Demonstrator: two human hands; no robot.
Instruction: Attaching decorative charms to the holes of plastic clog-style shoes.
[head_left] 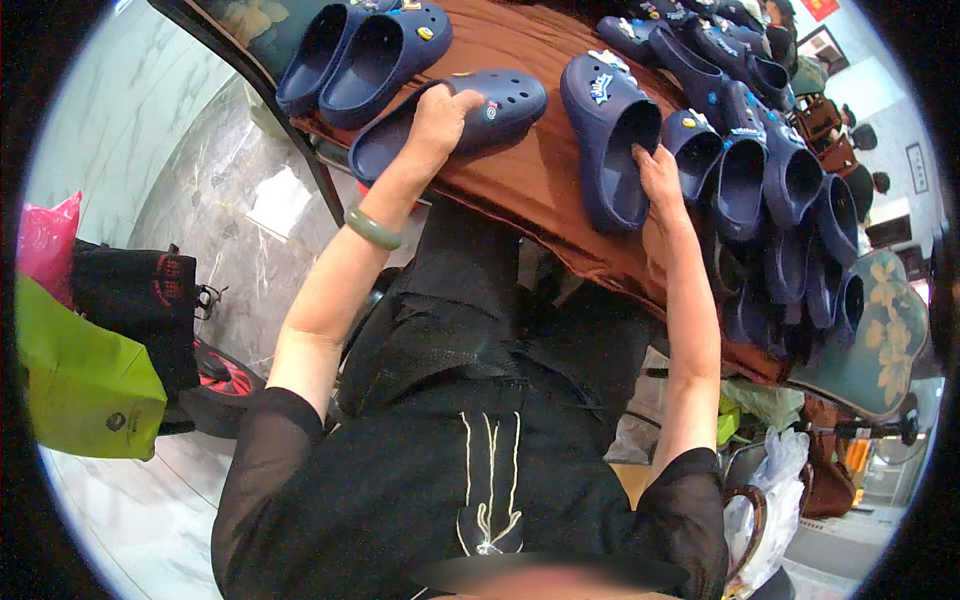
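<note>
Seemingly half-closed — hands (437, 122) (659, 180) hold clogs (515, 105) (597, 140).

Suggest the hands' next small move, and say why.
Perhaps bring the left-held clog beside the right-held clog: the left hand and right hand each grip one, brown cloth shows between them, and the upper-left pair sits side by side.

The clogs (515, 110) are pretty much all done in navy, dotted with white, light-blue and yellow charms (601, 88), and set off by a rust-brown cloth (530, 185). Pale gold flowers (886, 335) are printed on the grey-teal tabletop (835, 375). The black top (400, 480) is trimmed with cream cords (491, 460), the bangle (372, 230) is coloured muted green, and the bags (85, 360) are split between lime, pink and black.
</note>
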